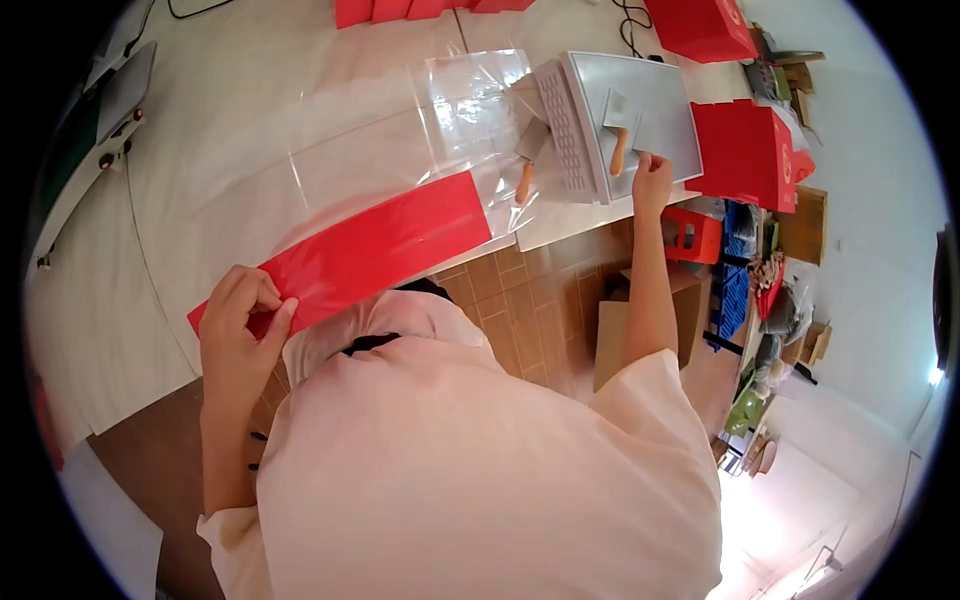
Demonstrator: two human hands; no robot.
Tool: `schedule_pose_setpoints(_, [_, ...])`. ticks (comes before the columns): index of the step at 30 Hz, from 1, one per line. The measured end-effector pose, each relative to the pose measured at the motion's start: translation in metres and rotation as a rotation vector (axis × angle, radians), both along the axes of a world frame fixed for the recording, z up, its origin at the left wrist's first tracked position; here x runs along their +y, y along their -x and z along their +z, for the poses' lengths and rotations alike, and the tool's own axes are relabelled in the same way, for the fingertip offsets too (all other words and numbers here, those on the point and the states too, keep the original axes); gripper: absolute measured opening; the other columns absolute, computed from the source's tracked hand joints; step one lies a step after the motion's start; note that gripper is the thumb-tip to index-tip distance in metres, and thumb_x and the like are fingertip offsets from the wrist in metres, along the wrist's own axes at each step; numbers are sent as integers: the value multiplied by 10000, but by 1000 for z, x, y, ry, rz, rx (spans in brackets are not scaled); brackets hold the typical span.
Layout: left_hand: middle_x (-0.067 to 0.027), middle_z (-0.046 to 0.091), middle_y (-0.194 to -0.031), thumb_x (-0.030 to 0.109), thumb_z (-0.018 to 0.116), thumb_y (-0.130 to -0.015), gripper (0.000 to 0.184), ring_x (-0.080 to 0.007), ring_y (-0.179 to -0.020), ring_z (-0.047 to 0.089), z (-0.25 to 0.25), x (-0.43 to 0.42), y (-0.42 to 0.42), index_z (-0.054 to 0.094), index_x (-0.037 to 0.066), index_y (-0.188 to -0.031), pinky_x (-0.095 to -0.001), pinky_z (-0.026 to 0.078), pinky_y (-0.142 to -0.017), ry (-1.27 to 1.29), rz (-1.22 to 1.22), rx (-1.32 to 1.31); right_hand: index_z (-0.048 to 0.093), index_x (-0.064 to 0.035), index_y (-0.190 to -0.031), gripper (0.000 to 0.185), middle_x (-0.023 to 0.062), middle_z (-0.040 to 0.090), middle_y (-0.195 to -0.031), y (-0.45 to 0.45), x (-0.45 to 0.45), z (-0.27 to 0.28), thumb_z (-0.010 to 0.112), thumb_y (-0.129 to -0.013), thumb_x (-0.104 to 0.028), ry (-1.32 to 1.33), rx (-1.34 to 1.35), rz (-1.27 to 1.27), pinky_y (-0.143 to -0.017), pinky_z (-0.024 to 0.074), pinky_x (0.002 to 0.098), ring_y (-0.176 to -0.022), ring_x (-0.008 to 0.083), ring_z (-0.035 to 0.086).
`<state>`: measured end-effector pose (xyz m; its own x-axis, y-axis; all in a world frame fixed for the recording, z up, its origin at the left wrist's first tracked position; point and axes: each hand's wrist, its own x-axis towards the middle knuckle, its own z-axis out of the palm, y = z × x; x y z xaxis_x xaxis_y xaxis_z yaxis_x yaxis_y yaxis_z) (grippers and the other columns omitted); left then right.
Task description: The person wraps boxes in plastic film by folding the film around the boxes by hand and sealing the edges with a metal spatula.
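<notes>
A long red sheet [385, 238] lies slantwise along the table's near edge, with clear film around it. My left hand [245, 315] is closed on the sheet's left end, thumb against fingers. My right hand [652, 182] is closed over the near right part of a metal-topped box [660, 85]. A scraper blade [640, 132] shows just beyond its fingers; the handle is hidden in the hand. To its left, another scraper [618, 150] with a wooden handle rests on the metal top. A third scraper [526, 175] lies left of the box.
Clear plastic film [480, 95] spreads over the pale table [260, 70]. Red boxes [735, 150] stand at the right, with more red items at the back. A machine [100, 140] sits at the far left. Below are a cardboard box [612, 335] and a red stool [692, 236].
</notes>
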<state>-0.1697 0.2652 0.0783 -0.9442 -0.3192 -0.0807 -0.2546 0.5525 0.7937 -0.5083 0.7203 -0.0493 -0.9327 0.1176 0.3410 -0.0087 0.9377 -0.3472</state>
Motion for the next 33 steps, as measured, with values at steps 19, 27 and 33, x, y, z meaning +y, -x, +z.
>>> schedule_pose_setpoints(19, [-69,506,-789,-13,686,-790,186,-193,-682,541,3,-11,0,501,-2,-780,-299,481,-619,-155,-30,-70,578,-1,-1013,292,11,514,-750,-129,-118,135,504,-991,-283,235,-403,750,-600,379,256,-683,105,484])
schedule_pose_setpoints(27, [-81,508,-779,-13,688,-786,196,-208,-665,543,-5,-11,-2,493,-5,-777,-313,472,-609,-196,-24,-15,599,-6,-1012,245,119,591,-835,-175,-183,165,668,-841,-168,42,-606,1393,-668,426,375,-736,318,552])
schedule_pose_setpoints(33, [-70,504,-800,-18,694,-789,218,-186,-666,529,-4,-12,-3,478,-2,-766,-302,467,-607,-176,-36,-23,612,-22,-1033,234,116,607,-830,-164,-198,156,659,-850,-159,-37,-583,1449,-655,440,389,-737,317,574])
